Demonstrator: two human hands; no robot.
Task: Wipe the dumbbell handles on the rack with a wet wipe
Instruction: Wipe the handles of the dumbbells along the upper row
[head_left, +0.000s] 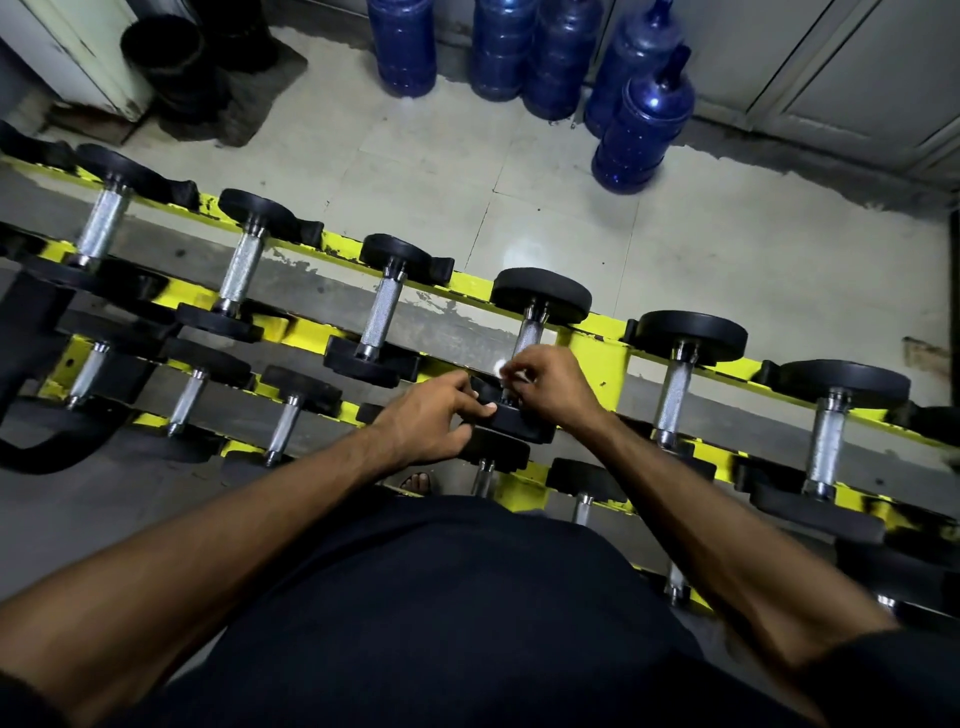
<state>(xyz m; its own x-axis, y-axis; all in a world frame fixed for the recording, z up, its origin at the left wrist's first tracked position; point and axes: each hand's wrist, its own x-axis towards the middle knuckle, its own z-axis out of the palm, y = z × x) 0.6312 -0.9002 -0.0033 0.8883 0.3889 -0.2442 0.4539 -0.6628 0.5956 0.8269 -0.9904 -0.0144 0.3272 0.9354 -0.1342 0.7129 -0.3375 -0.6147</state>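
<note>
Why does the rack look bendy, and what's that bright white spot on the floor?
Head view: the wide-angle lens curves the rack toward the edges; the spot is glare off the glossy floor; the corners are dim, and the wipe is slightly blurred.

five blue jugs (644, 124), one left hand (431, 415), one right hand (553, 382)
</note>
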